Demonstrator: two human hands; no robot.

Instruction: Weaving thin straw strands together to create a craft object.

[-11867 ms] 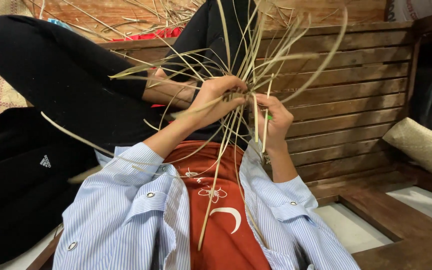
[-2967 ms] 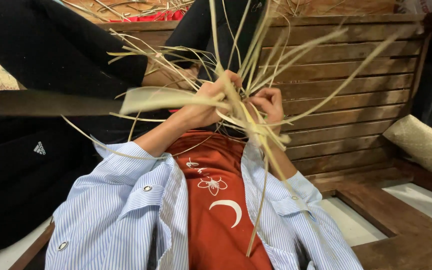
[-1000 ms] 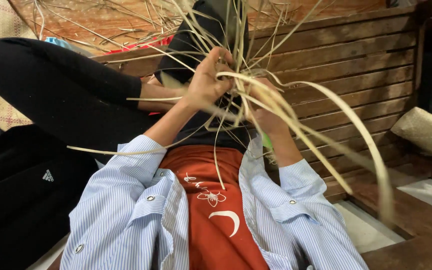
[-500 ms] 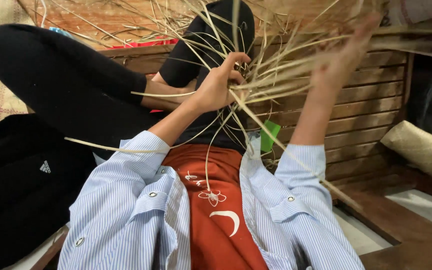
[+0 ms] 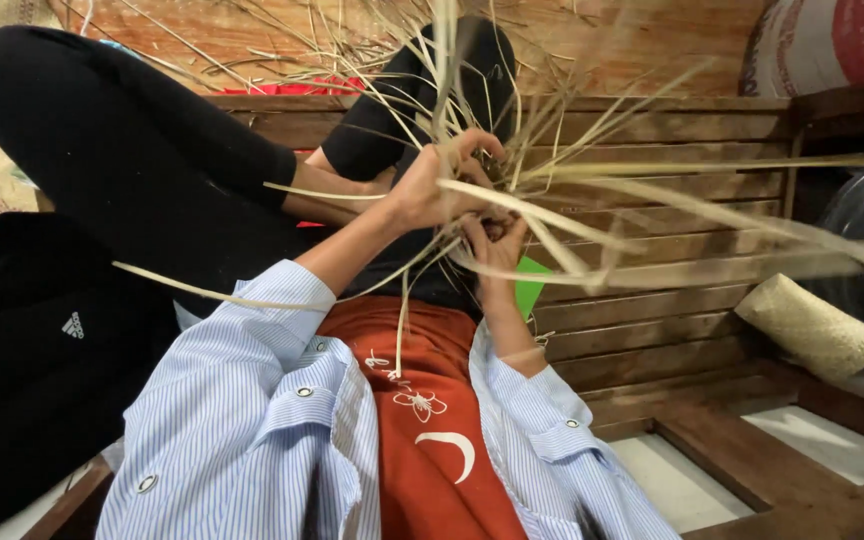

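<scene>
Head view, only one: my left hand [image 5: 432, 185] is clamped around the crossing point of the dry straw strips [image 5: 542, 190], fingers curled tight, which looks like it's there to keep the woven start from springing apart. My right hand [image 5: 495, 240] sits just under it, fingertips pinching one strip at the same knot. Loose ends fan out over the slatted wooden bench [image 5: 672, 250]. A woven roll [image 5: 810, 325] lies well apart on the right.

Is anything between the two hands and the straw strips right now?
Nothing visible: the left hand and the right hand both already grip the straw strips where they cross, and loose ends fan out over the wooden slat bench.
</scene>
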